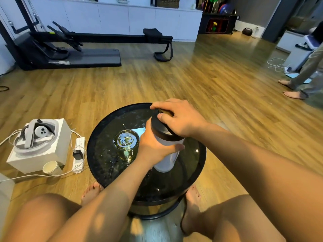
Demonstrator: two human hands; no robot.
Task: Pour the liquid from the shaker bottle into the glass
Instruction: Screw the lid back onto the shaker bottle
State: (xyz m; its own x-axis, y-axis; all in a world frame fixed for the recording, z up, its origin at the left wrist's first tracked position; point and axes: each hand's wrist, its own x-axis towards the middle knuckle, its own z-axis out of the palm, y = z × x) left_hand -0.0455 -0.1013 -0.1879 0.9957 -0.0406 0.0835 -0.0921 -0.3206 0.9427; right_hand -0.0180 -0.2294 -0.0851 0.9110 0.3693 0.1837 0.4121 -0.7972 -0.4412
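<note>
Round black glass worktop (104,126) between person's knees.
- Shaker bottle (167,162): white body, black lid (160,128), near worktop centre, top leaning toward 11 o'clock. Cannot tell if base rests on worktop.
- Left grip (153,145): wrapped round bottle body just under lid, thumb across front.
- Right grip (178,117): clasped over lid from above, thumb on lid side.
- Glass (126,143): upright at 9 o'clock of bottle, just beside left grip, pale yellow liquid in bottom.
- Floor at 9 o'clock of worktop: headset (37,135) on white box (57,151), paper cup (50,168), power strip (79,154).
</note>
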